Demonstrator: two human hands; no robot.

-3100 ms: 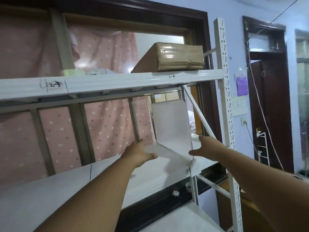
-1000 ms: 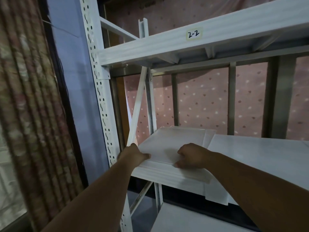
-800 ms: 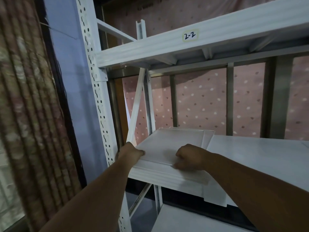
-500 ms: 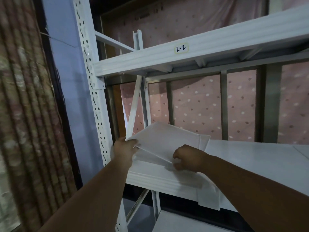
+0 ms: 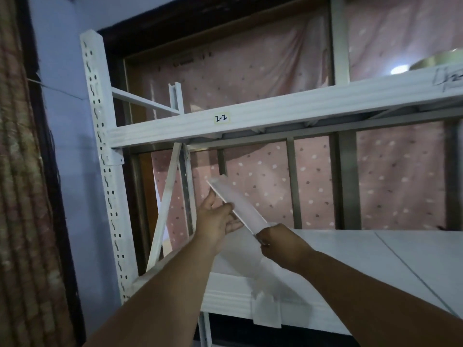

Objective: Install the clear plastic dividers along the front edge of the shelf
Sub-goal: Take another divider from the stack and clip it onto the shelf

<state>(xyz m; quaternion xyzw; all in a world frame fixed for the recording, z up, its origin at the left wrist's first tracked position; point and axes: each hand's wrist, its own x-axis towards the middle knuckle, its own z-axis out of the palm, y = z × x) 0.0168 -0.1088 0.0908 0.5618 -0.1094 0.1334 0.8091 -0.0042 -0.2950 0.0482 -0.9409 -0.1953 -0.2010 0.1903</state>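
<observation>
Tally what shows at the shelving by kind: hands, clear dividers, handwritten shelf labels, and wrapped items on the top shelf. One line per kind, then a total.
Bare hands: 2, left hand and right hand
Clear plastic divider, held tilted above the white metal shelf: 1
Handwritten shelf labels: 2, "2-2" label and a cut-off label
Glossy wrapped item on the top shelf: 1
Total: 6
</observation>
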